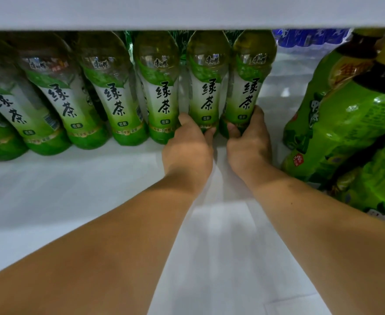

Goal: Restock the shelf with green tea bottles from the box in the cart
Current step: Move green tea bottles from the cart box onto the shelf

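Several green tea bottles stand in a row at the back of the white shelf (73, 189). My left hand (188, 146) grips the base of the second bottle from the right (206, 87). My right hand (249, 142) grips the base of the rightmost bottle (250, 87), with its thumb on the bottle's front. Both bottles stand upright on the shelf, side by side. The box and the cart are out of view.
Bigger green bottles (346, 123) with dark caps crowd the right side of the shelf. Blue-wrapped bottles (309, 38) sit far back on the right. The shelf above (187, 12) hangs low over the bottle tops.
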A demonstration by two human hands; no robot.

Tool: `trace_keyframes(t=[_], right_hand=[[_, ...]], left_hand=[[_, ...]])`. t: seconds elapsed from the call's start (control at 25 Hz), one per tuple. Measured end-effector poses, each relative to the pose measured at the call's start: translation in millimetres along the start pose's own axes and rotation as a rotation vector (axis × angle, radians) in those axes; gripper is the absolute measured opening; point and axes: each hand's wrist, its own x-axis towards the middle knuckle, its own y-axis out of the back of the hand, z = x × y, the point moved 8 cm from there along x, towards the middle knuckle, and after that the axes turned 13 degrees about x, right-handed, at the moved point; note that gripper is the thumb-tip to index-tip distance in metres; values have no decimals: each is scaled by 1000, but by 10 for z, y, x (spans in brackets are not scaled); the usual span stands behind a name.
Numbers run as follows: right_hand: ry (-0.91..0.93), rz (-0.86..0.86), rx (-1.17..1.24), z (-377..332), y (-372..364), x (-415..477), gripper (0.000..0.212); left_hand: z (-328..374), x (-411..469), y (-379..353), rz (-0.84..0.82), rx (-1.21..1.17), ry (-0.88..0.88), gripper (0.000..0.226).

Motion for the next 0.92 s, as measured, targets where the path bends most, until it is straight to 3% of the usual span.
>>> trace_keyframes(t=[0.52,0.92], right_hand=[[38,-53,20,-28,-19,-7,47],[-24,-68,-93,-84,-1,-46,38]], left_hand=[[42,-95,75,76,185,-23,41],[-5,-126,158,-55,-13,-18,42]])
